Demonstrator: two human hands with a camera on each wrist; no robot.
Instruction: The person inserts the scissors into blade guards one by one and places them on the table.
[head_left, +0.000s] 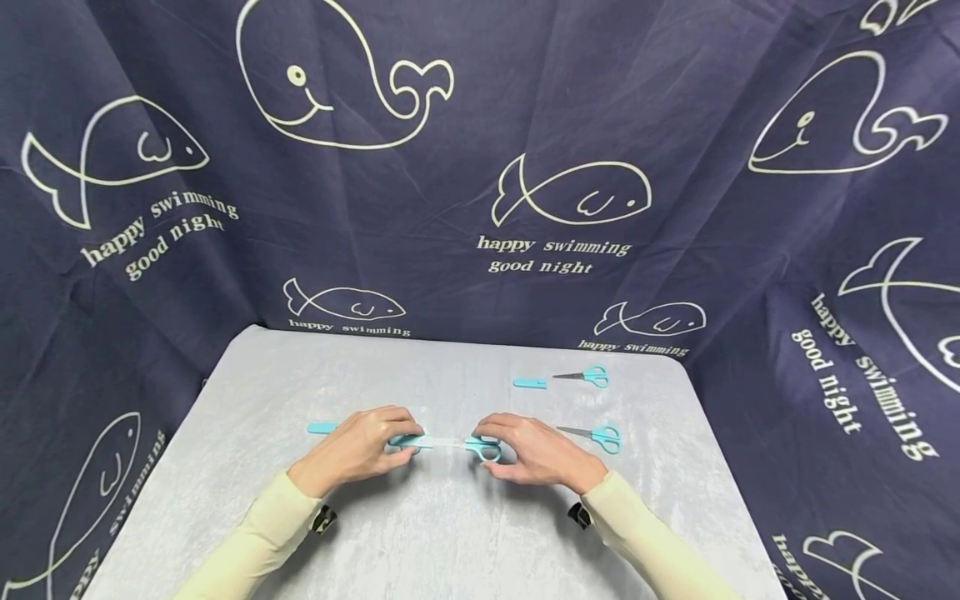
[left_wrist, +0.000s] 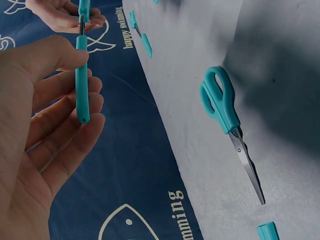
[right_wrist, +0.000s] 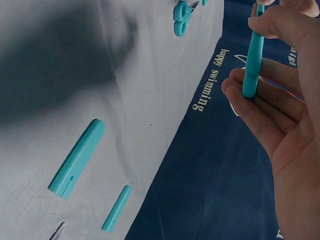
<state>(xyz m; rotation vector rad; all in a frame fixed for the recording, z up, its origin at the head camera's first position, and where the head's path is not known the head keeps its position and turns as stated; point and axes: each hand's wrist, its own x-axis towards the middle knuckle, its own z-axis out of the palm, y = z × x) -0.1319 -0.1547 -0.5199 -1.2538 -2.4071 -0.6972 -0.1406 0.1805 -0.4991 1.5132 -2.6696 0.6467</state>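
Observation:
My left hand [head_left: 367,442] pinches a teal blade cap [left_wrist: 82,80] between thumb and fingers, seen edge-on in the left wrist view. In my right hand [head_left: 536,450] is a pair of scissors by its teal handle [right_wrist: 254,57], blades pointing left. A short stretch of blade [left_wrist: 82,27] shows between cap and handle, the tip end hidden at the cap. Both hands hold these pieces in line above the table. Below the left hand lies another pair of scissors [left_wrist: 220,95], with a teal cap [left_wrist: 268,231] beyond its tip.
On the grey table [head_left: 450,542], two more pairs of scissors lie at the right, one at the back [head_left: 596,376] and one nearer [head_left: 606,439]. A cap [head_left: 529,383] is beside the back pair. Under my right hand lies another cap [right_wrist: 77,160]. Dark printed curtains [head_left: 450,208] surround the table.

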